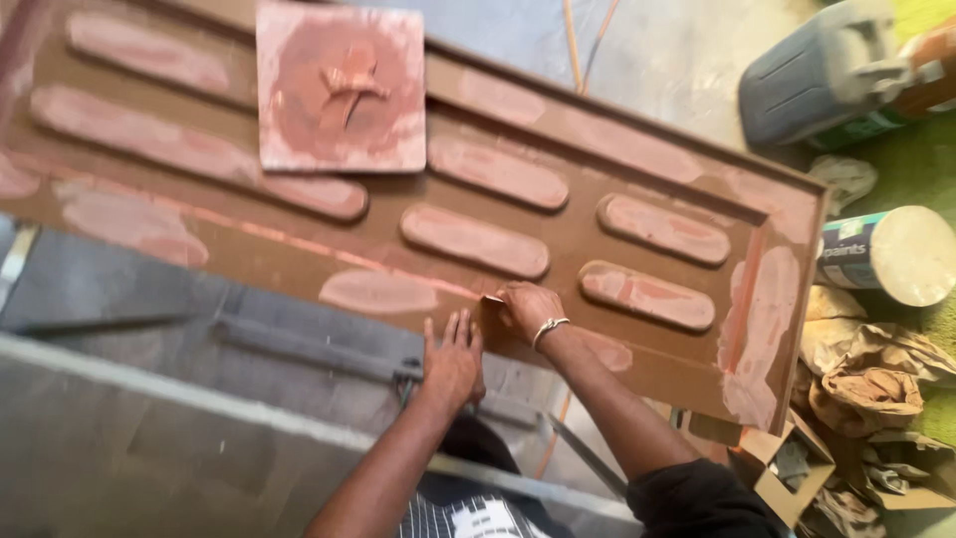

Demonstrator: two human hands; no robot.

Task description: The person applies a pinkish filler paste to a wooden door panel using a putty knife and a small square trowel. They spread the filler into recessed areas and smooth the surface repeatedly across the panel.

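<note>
Left hand (453,361): we lay it flat, fingers released and spread, on the door's near edge.
Right hand (528,307): our fingers pinch a small scraper (493,298) against the door, just beyond the left.
Door (299,254): brown wood, oblong raised panels smeared with pink putty.
Square board (342,85): putty-caked, resting farther up.

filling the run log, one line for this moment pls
left hand flat on door panel edge | right hand presses small scraper on panel | square board on top
</note>
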